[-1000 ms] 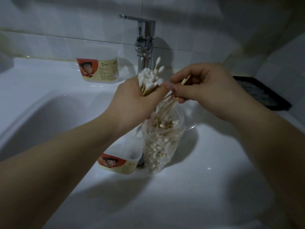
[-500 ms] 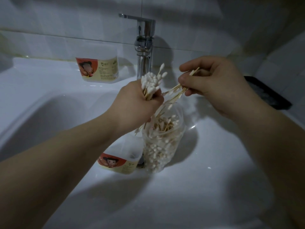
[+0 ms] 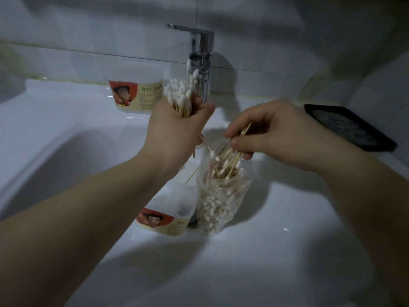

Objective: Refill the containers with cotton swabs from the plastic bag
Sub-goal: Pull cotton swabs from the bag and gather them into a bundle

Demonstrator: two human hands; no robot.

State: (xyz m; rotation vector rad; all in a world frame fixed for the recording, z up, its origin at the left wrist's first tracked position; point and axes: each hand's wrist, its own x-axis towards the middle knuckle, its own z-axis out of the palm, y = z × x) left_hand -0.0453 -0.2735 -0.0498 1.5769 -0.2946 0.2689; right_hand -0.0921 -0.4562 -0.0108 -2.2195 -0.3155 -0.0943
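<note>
Left grip [image 3: 177, 134] closed round an upright cotton swab bundle [image 3: 179, 94]; right grip [image 3: 272, 134] pinches loose swabs [image 3: 232, 156], apparently inside the plastic bag [image 3: 221, 204] just below.

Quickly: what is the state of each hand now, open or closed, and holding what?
Left hand: closed around a bundle of cotton swabs.
Right hand: closed, pinching several swabs above the plastic bag.

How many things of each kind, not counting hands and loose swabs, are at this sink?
labelled containers: 2, one on the ledge, one in the basin
plastic bag: 1
faucet: 1
black tray: 1
Total: 5
</note>
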